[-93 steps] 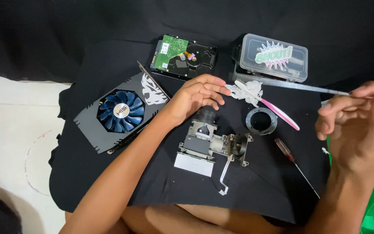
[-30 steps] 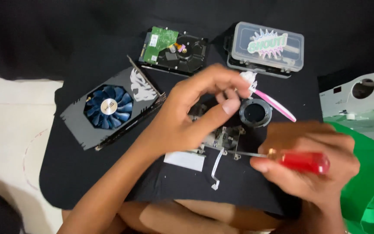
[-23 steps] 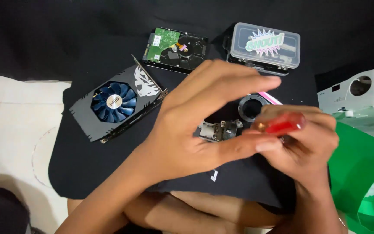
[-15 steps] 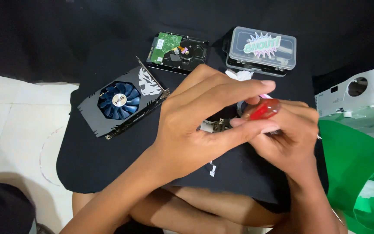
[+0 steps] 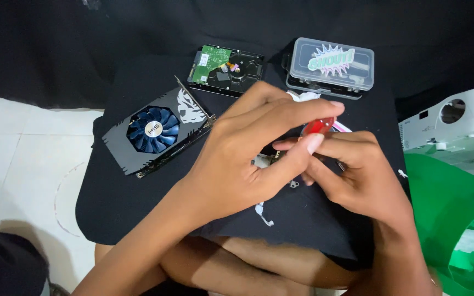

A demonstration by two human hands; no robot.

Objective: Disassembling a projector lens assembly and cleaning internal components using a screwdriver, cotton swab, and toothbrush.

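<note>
My left hand (image 5: 248,148) reaches across a small metal electronic assembly (image 5: 264,161) and holds it on the black cloth, covering most of it. A white ribbon strip (image 5: 263,215) pokes out below the hand. My right hand (image 5: 357,170) grips a screwdriver by its red handle (image 5: 317,126), held upright over the assembly; its tip is hidden behind my left fingers.
A graphics card with a blue fan (image 5: 154,131) lies at the left, a hard drive with a green board (image 5: 226,68) behind, a clear plastic box (image 5: 331,66) at back right. A white device (image 5: 456,120) and green cloth (image 5: 456,219) sit at right. White tiled floor (image 5: 23,153) lies at left.
My right hand brought the red-handled screwdriver from the right over the assembly and stood it upright. My left hand closed over the assembly, hiding it.
</note>
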